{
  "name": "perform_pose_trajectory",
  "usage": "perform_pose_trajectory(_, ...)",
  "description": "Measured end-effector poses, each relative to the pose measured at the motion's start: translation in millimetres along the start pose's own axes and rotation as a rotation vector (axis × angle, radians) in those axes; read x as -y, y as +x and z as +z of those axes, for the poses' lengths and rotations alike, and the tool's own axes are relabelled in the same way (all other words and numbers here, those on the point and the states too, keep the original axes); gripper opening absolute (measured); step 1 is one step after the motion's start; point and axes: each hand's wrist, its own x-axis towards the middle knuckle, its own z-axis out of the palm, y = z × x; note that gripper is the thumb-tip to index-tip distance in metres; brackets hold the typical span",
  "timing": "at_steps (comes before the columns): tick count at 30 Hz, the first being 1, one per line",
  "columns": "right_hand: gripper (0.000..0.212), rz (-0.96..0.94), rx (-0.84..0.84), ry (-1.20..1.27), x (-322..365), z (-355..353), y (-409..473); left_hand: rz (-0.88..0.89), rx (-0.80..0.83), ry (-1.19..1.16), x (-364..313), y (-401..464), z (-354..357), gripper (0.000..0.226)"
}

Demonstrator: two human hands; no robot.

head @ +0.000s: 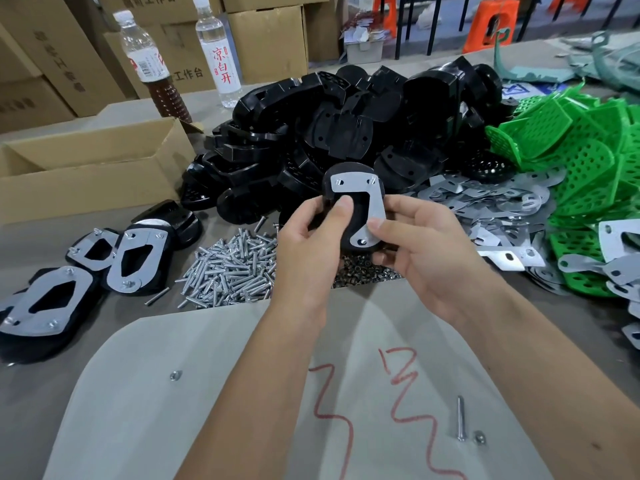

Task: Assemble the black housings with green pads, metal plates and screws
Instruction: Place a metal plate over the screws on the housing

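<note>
While both hands meet around one black housing held just above the screw pile, the left hand grips its left edge, thumb pressed on its face, and the right hand pinches the metal plate lying on it. Behind the screw pile rises the heap of housings; right of it lie loose plates and green pads; left of it sit finished assemblies.

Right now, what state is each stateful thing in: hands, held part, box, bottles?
left hand: grips the housing
right hand: pinches the housing, thumb on the plate
held housing: one metal plate on, two screw ends showing
cardboard box: open
two bottles: upright, capped
</note>
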Motion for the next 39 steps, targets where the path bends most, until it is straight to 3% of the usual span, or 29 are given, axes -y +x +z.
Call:
perform_pose_trajectory(5, 0.026, -0.015, 0.032, -0.076, -3, -1, -1, -0.068, -0.081, -0.186, -7, 3, -4, 0.024)
perform_pose_trajectory(10, 0.027, -0.016, 0.068, -0.048, 2, -4, 0, -0.037, -0.086, -0.222, -10, 5, -5, 0.035)
perform_pose_trajectory(20, 0.023, 0.006, 0.054, -0.027, 8, -6, -1, -0.119, -0.024, -0.314, -11, 4, -5, 0.022)
perform_pose_trajectory(27, 0.019, -0.004, 0.036, -0.07, 7, -8, 1, -0.071, -0.068, -0.258, -11, 2, -2, 0.037)
perform_pose_trajectory(32, 0.019, -0.052, -0.032, -0.124, 3, -8, 3, 0.001, -0.051, -0.095, -5, 2, 2, 0.025)
perform_pose_trajectory(39, 0.022, -0.133, -0.14, -0.244, -3, -5, 6, -0.018, -0.042, -0.075, -2, -1, 5, 0.024)
